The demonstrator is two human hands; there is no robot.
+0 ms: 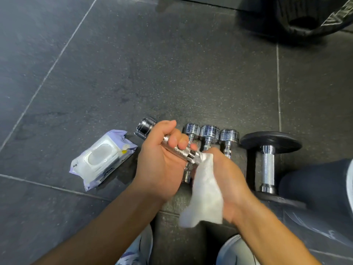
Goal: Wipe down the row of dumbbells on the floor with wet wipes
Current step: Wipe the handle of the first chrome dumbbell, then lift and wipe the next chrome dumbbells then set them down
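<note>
Nearest, the right hand [225, 180] pinches a limp white wet wipe [205, 190] round the near end of a small chrome dumbbell [172, 144], which the left hand [162, 159] clasps by its knurled handle above the floor row; it looks dense, rigid and likely slick when wet.

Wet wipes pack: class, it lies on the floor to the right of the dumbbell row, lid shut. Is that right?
Not quite. The head view shows the wet wipes pack on the floor to the left of the dumbbell row, not the right. Its lid does look shut.
</note>
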